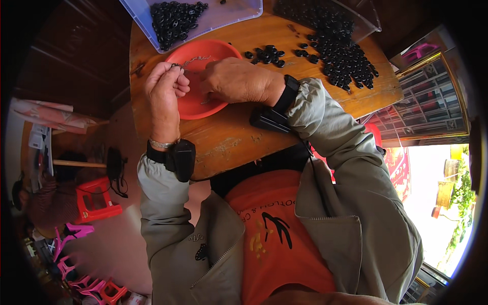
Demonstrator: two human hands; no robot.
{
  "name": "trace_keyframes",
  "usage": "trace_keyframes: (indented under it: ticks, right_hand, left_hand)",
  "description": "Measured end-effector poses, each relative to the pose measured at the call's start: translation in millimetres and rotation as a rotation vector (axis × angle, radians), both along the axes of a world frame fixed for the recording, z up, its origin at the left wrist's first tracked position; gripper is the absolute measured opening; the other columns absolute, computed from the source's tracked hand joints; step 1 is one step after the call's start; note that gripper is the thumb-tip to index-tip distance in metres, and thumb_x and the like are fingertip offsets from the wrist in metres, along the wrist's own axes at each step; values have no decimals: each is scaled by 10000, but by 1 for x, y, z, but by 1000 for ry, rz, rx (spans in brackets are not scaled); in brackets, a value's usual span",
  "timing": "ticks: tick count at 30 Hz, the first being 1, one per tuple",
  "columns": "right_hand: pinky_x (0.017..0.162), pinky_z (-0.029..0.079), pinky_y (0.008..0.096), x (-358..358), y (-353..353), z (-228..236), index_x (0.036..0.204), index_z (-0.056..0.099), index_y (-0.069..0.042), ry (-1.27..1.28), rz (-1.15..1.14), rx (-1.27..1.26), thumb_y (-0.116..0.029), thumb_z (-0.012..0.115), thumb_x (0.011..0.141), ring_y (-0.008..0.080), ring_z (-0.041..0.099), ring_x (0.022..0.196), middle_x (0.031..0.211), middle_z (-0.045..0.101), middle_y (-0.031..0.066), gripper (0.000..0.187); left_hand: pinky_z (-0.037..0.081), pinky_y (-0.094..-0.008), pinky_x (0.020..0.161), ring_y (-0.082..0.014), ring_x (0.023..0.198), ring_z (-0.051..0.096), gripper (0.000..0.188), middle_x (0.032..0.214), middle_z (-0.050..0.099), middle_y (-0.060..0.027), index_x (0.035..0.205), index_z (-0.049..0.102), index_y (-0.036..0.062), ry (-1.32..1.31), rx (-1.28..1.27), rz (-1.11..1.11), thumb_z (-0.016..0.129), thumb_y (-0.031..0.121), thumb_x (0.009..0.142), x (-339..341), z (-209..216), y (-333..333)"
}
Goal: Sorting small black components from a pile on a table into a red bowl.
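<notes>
The red bowl sits near the far left edge of the wooden table, round and shallow, smooth inside, and both hands are busy over it. In it I can make out some silvery metal bits, thin and curled, strung out toward the far side; whether they're linked, I can't tell. The left hand is at the bowl's left rim, thumb and forefinger pinched tight on a small dark piece, its shape mostly lost behind the fingertips. The right hand reaches over the other rim with its fingers bent down inside, and its knuckles block the view, so I can't say what it grips. Just beyond the bowl stands a clear bluish bin with a pile of shiny black ovals at its left end. To the right, a few loose black pieces lie near the bowl, and a bigger black heap spreads from a clear tub. A black wrist device under the right forearm covers some of the tabletop.
</notes>
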State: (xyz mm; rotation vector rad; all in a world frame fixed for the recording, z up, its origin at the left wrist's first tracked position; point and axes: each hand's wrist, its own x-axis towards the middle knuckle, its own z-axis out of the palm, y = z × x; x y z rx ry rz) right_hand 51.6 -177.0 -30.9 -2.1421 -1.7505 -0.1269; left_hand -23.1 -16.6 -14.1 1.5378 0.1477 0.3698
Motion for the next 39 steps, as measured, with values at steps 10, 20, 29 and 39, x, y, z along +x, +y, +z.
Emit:
trace_keyframes:
  ticks: [10, 20, 29, 39]
  right_hand:
    - [700, 478, 430, 4, -1, -2, 1013, 558, -38, 61, -96, -82, -119, 569, 786, 347, 588, 853, 886, 612, 157, 241]
    - [699, 497, 387, 13, 5, -6, 974, 610, -119, -53, -141, 109, -135, 609, 757, 289, 600, 813, 857, 623, 97, 218]
    - [709, 511, 374, 9, 41, -15, 791, 670, -62, -320, -209, 38, -144, 524, 766, 277, 640, 811, 847, 663, 121, 169]
    - [678, 504, 377, 2, 56, -9, 742, 632, -52, -367, -178, -40, -146, 538, 754, 276, 633, 745, 754, 649, 98, 134]
  left_hand:
    - [402, -199, 553, -80, 582, 517, 139, 668, 560, -14, 813, 575, 39, 13, 17, -15, 507, 145, 872, -1, 1, 3]
    - [403, -203, 543, -84, 571, 516, 153, 659, 560, -20, 805, 572, 38, -1, 10, -7, 510, 161, 873, 1, 1, 6]
    - [373, -182, 487, -58, 524, 490, 141, 620, 554, 3, 757, 572, 59, -66, -21, 73, 534, 150, 858, 2, -1, 12]
    - [378, -184, 503, -61, 545, 499, 127, 629, 553, -2, 773, 568, 51, -115, -35, 75, 531, 137, 859, 3, -2, 19]
